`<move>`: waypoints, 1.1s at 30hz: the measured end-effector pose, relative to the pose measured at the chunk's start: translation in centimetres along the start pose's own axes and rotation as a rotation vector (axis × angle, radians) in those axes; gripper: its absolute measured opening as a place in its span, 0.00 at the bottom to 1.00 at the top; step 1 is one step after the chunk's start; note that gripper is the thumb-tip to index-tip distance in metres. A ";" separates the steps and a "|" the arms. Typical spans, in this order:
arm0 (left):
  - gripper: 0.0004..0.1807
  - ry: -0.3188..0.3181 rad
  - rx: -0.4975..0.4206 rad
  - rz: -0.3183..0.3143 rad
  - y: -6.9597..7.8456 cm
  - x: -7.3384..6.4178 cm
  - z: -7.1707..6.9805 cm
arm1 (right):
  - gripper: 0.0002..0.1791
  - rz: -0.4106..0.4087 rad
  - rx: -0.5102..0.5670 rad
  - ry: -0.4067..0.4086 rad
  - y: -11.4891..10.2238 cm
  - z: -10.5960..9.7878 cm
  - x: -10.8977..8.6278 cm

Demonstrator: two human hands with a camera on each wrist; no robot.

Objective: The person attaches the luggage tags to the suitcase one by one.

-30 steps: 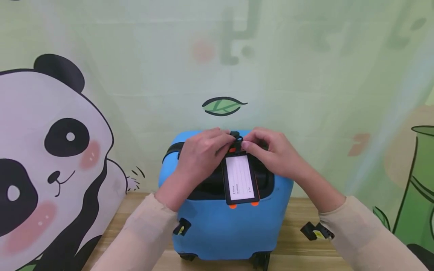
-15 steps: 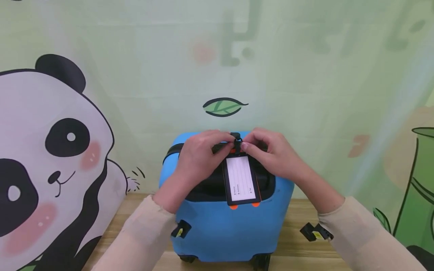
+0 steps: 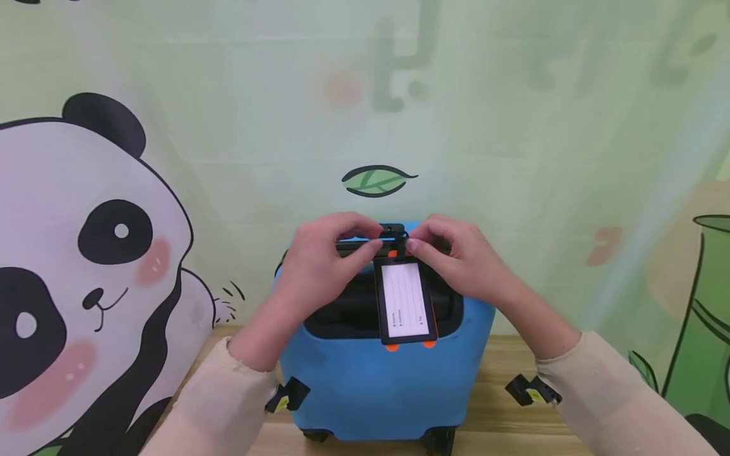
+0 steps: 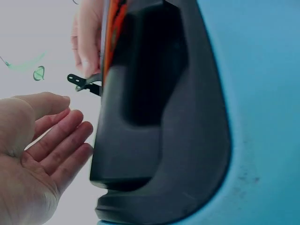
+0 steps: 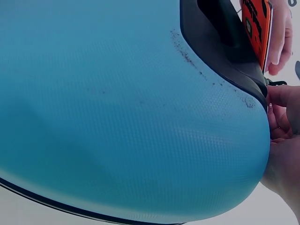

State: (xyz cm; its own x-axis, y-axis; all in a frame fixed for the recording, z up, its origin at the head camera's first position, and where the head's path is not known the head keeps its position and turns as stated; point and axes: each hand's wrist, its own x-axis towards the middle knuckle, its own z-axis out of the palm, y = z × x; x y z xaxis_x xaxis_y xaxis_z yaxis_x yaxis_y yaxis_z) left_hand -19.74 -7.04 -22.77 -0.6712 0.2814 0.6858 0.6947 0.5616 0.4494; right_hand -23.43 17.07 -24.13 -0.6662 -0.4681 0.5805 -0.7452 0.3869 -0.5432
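Observation:
A luggage tag (image 3: 406, 301) with a black frame, white card and orange tabs lies against the black handle area (image 3: 348, 313) of a blue suitcase (image 3: 382, 386). Its black strap (image 3: 393, 229) loops up at the suitcase's top; the holed strap end (image 4: 77, 79) sticks out free in the left wrist view. Thumb and forefinger of my right hand (image 3: 459, 256) pinch the strap just above the tag. My left hand (image 3: 316, 263) hovers left of the strap, thumb and fingers spread apart, holding nothing. In the right wrist view the tag's orange back (image 5: 255, 23) shows.
The suitcase stands on a wooden surface (image 3: 513, 424), its dark wheels (image 3: 439, 438) at the near side. Behind it hangs a pale green backdrop (image 3: 256, 158) printed with a panda (image 3: 34, 202) and a leaf. Small black devices (image 3: 533, 389) sit at both sleeves.
My left hand has let go of the strap and drawn back to the left, its thumb and forefinger parting. The right hand stays in place at the strap; the tag hardly moves.

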 end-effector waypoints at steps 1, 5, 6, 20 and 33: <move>0.11 -0.009 -0.005 -0.012 0.1 0.0 -0.1 | 0.06 0.000 -0.001 -0.001 0.0 0.0 0.0; 0.12 -0.043 -0.009 -0.053 0.3 0.2 -0.3 | 0.05 0.003 -0.011 0.003 0.2 0.0 0.0; 0.11 -0.050 -0.010 -0.064 0.3 0.2 -0.3 | 0.05 0.005 -0.014 0.003 0.3 0.0 0.0; 0.09 -0.027 0.040 0.106 -0.2 0.6 0.0 | 0.04 -0.014 -0.023 0.017 0.3 0.1 0.1; 0.04 -0.030 0.126 0.244 -0.3 1.6 1.4 | 0.04 -0.012 -0.025 0.040 0.4 0.4 0.2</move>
State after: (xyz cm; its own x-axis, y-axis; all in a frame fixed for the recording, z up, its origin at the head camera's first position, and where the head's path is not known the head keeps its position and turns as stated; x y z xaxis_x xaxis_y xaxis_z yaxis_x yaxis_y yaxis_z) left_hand -21.36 -5.62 -22.62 -0.4968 0.4420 0.7469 0.8002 0.5664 0.1970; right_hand -23.85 16.81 -24.42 -0.6576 -0.4410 0.6108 -0.7532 0.4012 -0.5213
